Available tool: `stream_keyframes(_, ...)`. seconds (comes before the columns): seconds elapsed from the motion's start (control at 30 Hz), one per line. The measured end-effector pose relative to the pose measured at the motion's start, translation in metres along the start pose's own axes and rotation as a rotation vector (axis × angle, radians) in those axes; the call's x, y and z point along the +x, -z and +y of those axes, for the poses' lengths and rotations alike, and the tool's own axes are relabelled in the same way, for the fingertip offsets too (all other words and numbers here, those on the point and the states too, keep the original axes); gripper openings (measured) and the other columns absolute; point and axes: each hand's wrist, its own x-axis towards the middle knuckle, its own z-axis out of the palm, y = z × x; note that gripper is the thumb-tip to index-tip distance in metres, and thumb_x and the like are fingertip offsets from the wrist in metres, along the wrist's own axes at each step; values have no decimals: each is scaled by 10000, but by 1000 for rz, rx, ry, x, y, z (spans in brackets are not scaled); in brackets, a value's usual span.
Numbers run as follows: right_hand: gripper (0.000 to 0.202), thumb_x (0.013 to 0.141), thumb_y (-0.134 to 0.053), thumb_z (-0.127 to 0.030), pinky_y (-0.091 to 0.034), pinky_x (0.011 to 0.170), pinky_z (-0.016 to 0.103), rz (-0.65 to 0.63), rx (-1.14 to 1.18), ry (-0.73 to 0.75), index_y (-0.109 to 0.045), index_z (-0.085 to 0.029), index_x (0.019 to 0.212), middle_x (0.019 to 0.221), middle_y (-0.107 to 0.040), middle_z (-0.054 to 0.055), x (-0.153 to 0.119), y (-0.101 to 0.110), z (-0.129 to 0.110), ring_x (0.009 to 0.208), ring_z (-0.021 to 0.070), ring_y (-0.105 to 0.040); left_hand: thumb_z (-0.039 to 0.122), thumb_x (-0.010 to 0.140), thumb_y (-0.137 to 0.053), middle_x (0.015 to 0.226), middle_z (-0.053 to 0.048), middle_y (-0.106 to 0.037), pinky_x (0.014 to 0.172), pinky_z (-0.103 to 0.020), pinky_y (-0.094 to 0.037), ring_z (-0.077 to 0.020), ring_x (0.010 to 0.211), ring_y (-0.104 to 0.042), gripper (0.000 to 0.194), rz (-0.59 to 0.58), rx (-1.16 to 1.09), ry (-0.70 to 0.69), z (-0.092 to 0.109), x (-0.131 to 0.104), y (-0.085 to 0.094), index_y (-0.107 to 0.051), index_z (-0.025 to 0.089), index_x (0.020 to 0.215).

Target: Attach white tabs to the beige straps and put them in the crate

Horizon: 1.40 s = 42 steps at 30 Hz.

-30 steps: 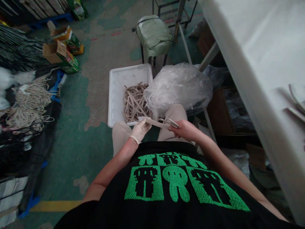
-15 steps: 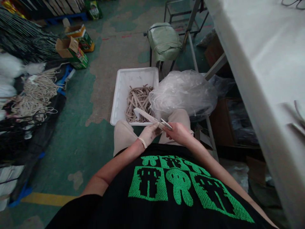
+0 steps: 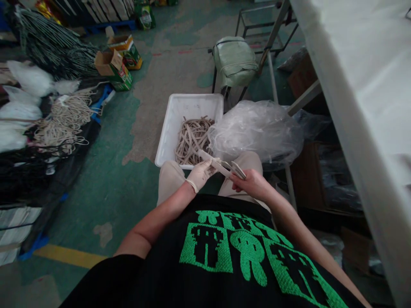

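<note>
The right hand (image 3: 253, 183) covers one end of the metal tool (image 3: 238, 170); its kind I cannot tell. The plastic bag (image 3: 257, 130) hides part of the white bin (image 3: 173, 122). The table (image 3: 349, 55) is cut off at right; print on the green box (image 3: 122, 78) is too small.

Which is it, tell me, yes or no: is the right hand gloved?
No: the right hand is bare, while the left hand wears a pale glove.
</note>
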Motion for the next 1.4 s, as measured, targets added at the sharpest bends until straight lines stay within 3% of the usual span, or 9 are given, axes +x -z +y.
stream_keyframes(0.23, 376, 950, -543, -411, -435, 501, 236, 113, -38, -7, -633, -188, 661, 607, -715, 42, -2, -2, -4, 527, 152, -663, 206, 867, -699, 796, -43, -749, 823, -305, -502, -142, 708, -663, 114, -90, 25, 51, -11, -6, -7, -753, 130, 803)
stream_keyframes(0.4, 400, 928, -570, -457, -467, 517, 244, 21, -9, -32, -668, -181, 655, 617, -724, 59, -7, 0, 5, 538, 162, -673, 236, 840, -743, 949, -102, -772, 905, -311, -492, -188, 907, -707, 124, 5, -10, -31, 1, -6, -3, -762, 122, 883)
stream_keyframes(0.57, 364, 945, -548, -403, -432, 470, 221, 102, -21, -33, -654, -185, 673, 600, -714, 39, -1, -7, -1, 515, 143, -660, 237, 814, -764, 883, -76, -772, 816, -280, -528, -165, 797, -706, 116, -117, 41, 10, -9, -6, -4, -749, 124, 835)
stream_keyframes(0.77, 336, 926, -581, -393, -448, 492, 236, 11, 27, -41, -673, -191, 674, 614, -723, 45, -5, -6, 5, 528, 158, -673, 258, 871, -702, 967, -101, -774, 911, -292, -512, -172, 912, -717, 156, 42, 44, -9, 1, 0, 3, -757, 121, 922)
stream_keyframes(0.97, 412, 917, -569, -482, -418, 470, 238, 140, 90, 52, -665, -184, 649, 571, -675, 25, 3, -11, 9, 504, 148, -610, 209, 884, -666, 898, -89, -777, 842, -295, -531, -168, 792, -703, 132, -100, 110, 83, -12, -11, -10, -757, 123, 842)
stream_keyframes(1.07, 390, 935, -521, -485, -485, 508, 258, 291, 232, 174, -740, -180, 831, 737, -734, 41, 7, -5, 20, 554, 154, -628, 242, 963, -554, 931, -91, -773, 848, -286, -537, -167, 858, -708, 243, -66, 87, 165, -3, -18, -16, -756, 125, 900)
stream_keyframes(1.13, 298, 933, -546, -400, -574, 694, 307, 382, 237, 357, -762, -205, 998, 1007, -767, 73, 6, -3, 28, 794, 195, -717, 258, 991, -503, 977, -99, -766, 879, -295, -535, -170, 916, -706, 283, -46, 63, 210, 6, -20, -15, -749, 125, 944)
stream_keyframes(1.23, 321, 896, -600, -227, -537, 964, 365, 360, 66, 618, -734, -259, 1187, 1386, -637, 79, 2, -6, 29, 1198, 241, -648, 227, 986, -495, 917, -82, -749, 875, -309, -532, -171, 859, -689, 268, -47, 60, 249, 8, -21, -13, -735, 131, 917)
stream_keyframes(1.4, 364, 895, -607, -154, -546, 857, 295, 302, -182, 613, -725, -277, 1217, 1359, -664, 54, 2, -15, 12, 1091, 221, -700, 75, 941, -423, 720, -24, -675, 869, -300, -523, -157, 760, -631, 321, -82, 40, 207, -5, -25, -16, -692, 155, 785)
